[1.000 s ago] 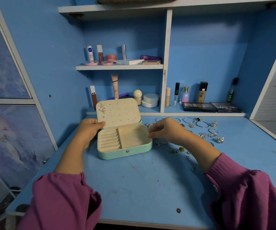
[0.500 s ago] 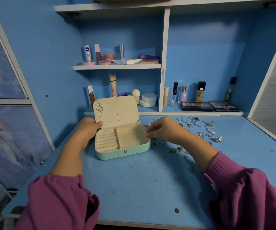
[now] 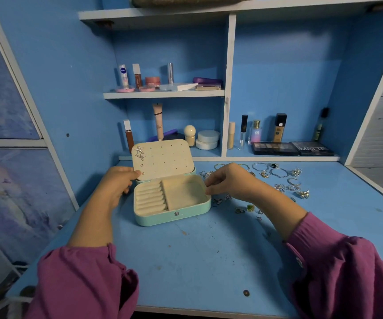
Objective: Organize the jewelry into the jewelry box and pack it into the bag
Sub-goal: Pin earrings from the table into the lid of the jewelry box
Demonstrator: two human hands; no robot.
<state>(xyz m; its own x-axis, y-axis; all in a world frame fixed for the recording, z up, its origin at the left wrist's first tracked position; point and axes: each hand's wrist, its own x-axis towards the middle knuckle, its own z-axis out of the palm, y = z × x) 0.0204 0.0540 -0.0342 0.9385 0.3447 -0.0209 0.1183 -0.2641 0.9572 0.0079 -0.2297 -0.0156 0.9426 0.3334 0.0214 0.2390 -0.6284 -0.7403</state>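
Left hand grip unchanged — jewelry box steady

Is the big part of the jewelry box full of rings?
No, the wide compartment of the jewelry box holds nothing, and the rings lie on the desk to its right.

Two dark eyeshadow palettes lie flat on the low ledge. Left of them stand a foundation bottle and white jars.
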